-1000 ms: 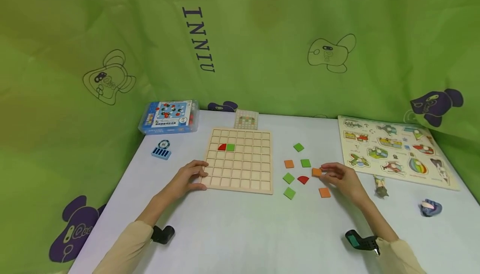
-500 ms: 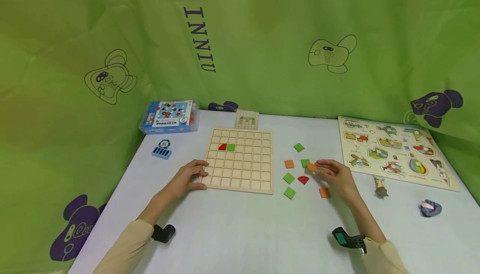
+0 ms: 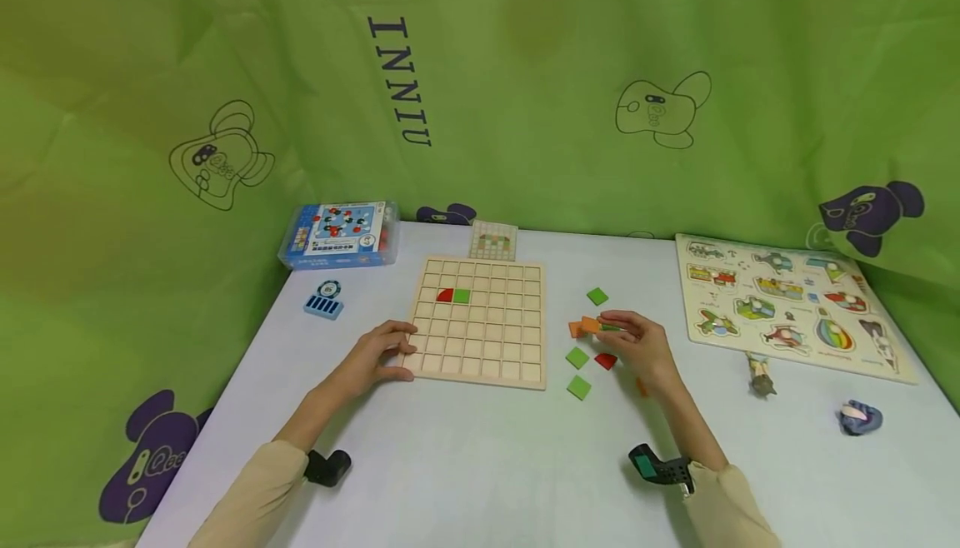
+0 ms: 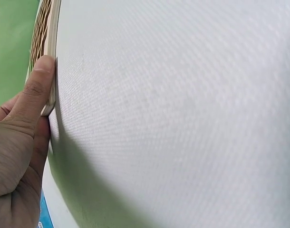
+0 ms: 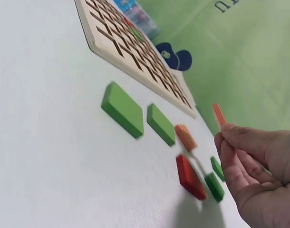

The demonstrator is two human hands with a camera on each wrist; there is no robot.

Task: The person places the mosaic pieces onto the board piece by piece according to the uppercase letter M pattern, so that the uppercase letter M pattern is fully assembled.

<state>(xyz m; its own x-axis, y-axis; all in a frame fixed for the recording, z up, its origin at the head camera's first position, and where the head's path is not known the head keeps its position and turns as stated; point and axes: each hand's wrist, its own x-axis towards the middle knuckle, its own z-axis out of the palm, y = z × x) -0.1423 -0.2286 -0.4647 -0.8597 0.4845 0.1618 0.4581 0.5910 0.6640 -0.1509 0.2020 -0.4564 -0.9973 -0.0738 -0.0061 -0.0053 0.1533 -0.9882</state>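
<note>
My right hand (image 3: 637,346) pinches an orange square tile (image 5: 218,114) between thumb and fingertips, held above the table. In the head view that tile overlaps another orange tile (image 3: 576,329) lying below. Green square tiles (image 3: 578,387) and a red quarter-circle tile (image 5: 189,176) lie around it; one green tile is partly hidden by the fingers. With its thumb at the front edge and fingers along the left side, my left hand (image 3: 378,354) holds the corner of a wooden grid board (image 3: 480,350). In the board sit a red quarter-circle (image 3: 446,295) and a green square (image 3: 462,296).
A small pattern card (image 3: 493,240) lies behind the board. At the left are a boxed set (image 3: 339,234) and a blue toy piece (image 3: 324,302). A picture puzzle board (image 3: 787,302) and two small figures (image 3: 762,375) are at the right. Green curtain surrounds the table.
My right hand has lifted the orange tile off the table and carried it left, over the other tiles. The left hand stays at the board's corner.
</note>
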